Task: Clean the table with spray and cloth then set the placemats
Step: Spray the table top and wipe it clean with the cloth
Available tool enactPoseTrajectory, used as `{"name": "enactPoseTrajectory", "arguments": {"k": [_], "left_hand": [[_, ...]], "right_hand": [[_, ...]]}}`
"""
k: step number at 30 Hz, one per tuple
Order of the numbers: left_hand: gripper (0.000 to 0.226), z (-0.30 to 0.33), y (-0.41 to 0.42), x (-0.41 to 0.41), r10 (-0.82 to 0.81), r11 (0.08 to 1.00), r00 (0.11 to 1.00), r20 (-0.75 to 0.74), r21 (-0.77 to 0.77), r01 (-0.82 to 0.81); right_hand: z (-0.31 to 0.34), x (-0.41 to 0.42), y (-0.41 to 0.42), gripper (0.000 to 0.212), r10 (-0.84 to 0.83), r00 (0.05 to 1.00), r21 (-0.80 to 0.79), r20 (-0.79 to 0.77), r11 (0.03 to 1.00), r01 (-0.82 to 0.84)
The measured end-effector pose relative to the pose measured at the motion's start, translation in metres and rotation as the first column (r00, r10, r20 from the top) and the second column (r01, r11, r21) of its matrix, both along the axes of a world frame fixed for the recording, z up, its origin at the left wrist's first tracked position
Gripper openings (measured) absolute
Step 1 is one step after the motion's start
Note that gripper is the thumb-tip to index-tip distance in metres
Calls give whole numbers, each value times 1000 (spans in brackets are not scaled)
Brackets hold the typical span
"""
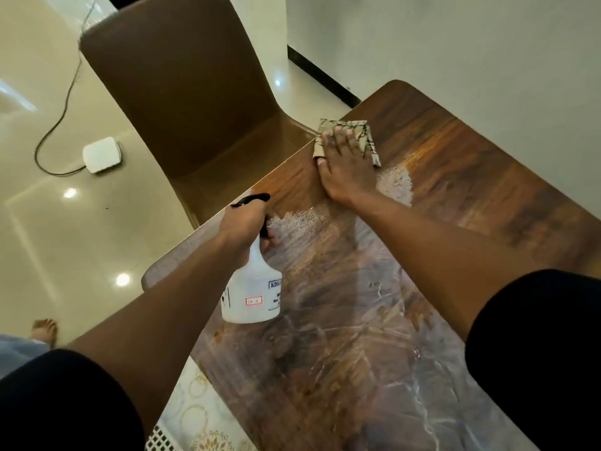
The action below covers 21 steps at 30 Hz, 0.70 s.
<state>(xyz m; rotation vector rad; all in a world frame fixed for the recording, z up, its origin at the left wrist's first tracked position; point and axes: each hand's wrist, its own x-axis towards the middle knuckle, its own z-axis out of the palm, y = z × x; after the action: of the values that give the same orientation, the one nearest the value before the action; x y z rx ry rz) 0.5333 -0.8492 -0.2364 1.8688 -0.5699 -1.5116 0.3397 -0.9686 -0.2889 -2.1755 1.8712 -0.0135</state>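
Note:
My right hand presses flat, fingers straight, on a folded patterned cloth near the far left edge of the brown wooden table. My left hand grips the neck of a white spray bottle with a black trigger head, held just above the table's left side. Wet streaks and patches of spray droplets cover the tabletop between and below my hands. A pale placemat with gold circles and a lattice edge lies at the table's near left corner, partly under my left arm.
A brown chair stands pushed against the table's left edge. On the glossy tiled floor lies a white box with a dark cable. A bare foot shows at the lower left. A pale wall runs along the table's right side.

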Motion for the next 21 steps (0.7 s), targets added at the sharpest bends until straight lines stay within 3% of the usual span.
{"name": "enactPoseTrajectory", "arguments": {"k": [6,8,12,16,19,21], "left_hand": [[24,5,3,-10,-51,999,997,66,11,51],[18,9,6,-18,-96,995,992,81,31,93],[13,12,9,-39,-152,988,986,71,47,149],[10,16,12,-54,-189,981,981,33,47,187],[20,18,17,-57,-198,980,980,7,19,198],[19,19,20,-54,-194,981,981,6,19,194]], "right_hand": [[-8,9,77,64,371,928,-47,-4,927,-371],[-7,-9,83,63,401,916,-57,-2,915,-400],[0,-60,65,62,94,995,-5,20,996,-94],[-3,-123,58,63,-267,963,-4,45,963,268],[-3,-129,56,64,-372,928,25,24,928,371],[-3,-108,61,65,-345,938,22,9,938,345]]}}
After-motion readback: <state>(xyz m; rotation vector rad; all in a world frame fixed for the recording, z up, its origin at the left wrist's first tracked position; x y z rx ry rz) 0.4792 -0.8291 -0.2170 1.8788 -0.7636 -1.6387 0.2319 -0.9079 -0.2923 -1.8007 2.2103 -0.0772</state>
